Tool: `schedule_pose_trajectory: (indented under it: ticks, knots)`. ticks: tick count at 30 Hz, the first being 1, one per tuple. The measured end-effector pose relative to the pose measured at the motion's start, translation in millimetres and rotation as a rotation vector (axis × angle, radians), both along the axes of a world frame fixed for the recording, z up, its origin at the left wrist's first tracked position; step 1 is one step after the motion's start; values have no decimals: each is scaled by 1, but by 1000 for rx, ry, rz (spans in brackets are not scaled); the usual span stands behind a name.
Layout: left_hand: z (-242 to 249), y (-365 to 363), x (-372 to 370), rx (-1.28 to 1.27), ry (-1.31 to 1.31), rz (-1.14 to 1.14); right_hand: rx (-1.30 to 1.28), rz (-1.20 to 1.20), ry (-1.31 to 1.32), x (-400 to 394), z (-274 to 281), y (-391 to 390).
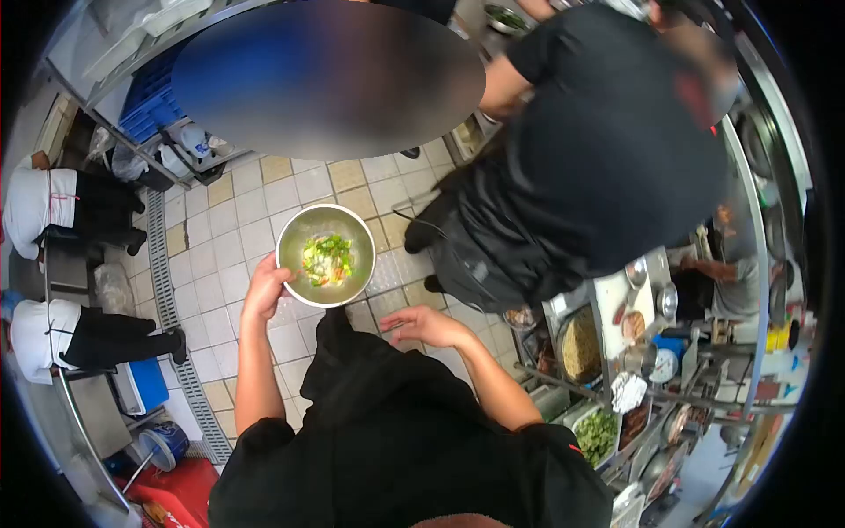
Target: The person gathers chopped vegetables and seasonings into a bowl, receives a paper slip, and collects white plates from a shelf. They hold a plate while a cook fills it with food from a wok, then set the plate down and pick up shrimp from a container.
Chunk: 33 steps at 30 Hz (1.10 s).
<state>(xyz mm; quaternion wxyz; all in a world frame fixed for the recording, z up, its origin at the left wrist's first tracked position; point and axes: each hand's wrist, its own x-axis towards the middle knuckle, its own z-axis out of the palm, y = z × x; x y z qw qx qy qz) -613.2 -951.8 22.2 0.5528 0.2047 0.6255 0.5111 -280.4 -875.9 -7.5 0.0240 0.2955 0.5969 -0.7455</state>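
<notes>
A round metal mixing bowl (359, 280) is held out in front of me above the tiled floor. Chopped green and pale salad (326, 258) lies at its bottom. My left hand (266, 287) grips the bowl's rim at the lower left, thumb over the edge. To the right of the bowl and apart from it, my right hand (424, 326) is stretched out with its fingers spread, holding nothing.
A person in black (598, 150) stands close at the right, beside a counter with food trays, including green leaves (596, 436). Two people in white tops work at the left. A floor drain (167, 282) runs along the left; a red crate (180, 493) sits lower left.
</notes>
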Motion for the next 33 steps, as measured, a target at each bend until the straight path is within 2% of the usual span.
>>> schedule_pose_trajectory:
  ticks: [1,2,3,5,6,9,10,13,14,17,18,19,20,21,22,24,25,27,31,32,33]
  knots:
    - [-5,10,-19,-5,-6,72,-135,-72,31,-28,-7,10]
    - [-29,20,-41,15,2,77,80,-53,-224,-50,-10,21]
    - [-27,27,-61,27,-25,149,262,-51,-233,-71,-29,28]
    - [-23,55,-85,44,-90,223,616,-111,-269,-91,-102,40]
    - [-23,64,-101,55,-90,236,735,-44,-259,-108,-97,50]
    - [-20,87,-149,60,-180,299,1015,235,-641,-165,-78,70]
    - [-16,94,-163,81,-179,306,665,85,-432,-182,-91,88]
    - [-14,123,-195,127,-200,460,527,-18,-426,-232,-111,125]
    - [-18,132,-208,141,-197,458,449,29,-504,-247,-124,143]
    - [-24,165,-239,133,-192,498,620,196,-608,-293,-117,173]
    - [-32,177,-250,148,-215,522,539,311,-643,-307,-114,192]
    - [-40,187,-261,124,-221,518,566,353,-638,-321,-113,206]
    - [-45,199,-276,110,-224,515,602,440,-485,-327,-177,223]
    - [-44,217,-290,103,-232,512,671,387,-351,-337,-166,241]
    - [-37,232,-301,100,-230,499,635,423,-310,-357,-130,264]
    - [-27,258,-322,67,-213,446,644,320,-223,-380,-165,292]
    - [-18,274,-330,70,-207,445,656,236,-142,-395,-164,306]
    - [-10,304,-336,56,-218,425,583,171,-160,-422,-155,331]
    - [-18,375,-359,7,-243,244,451,30,-161,-447,-149,379]
    - [-28,394,-366,-3,-280,211,482,-24,-90,-451,-158,388]
    - [-35,412,-372,-26,-259,167,441,-61,-130,-455,-151,398]
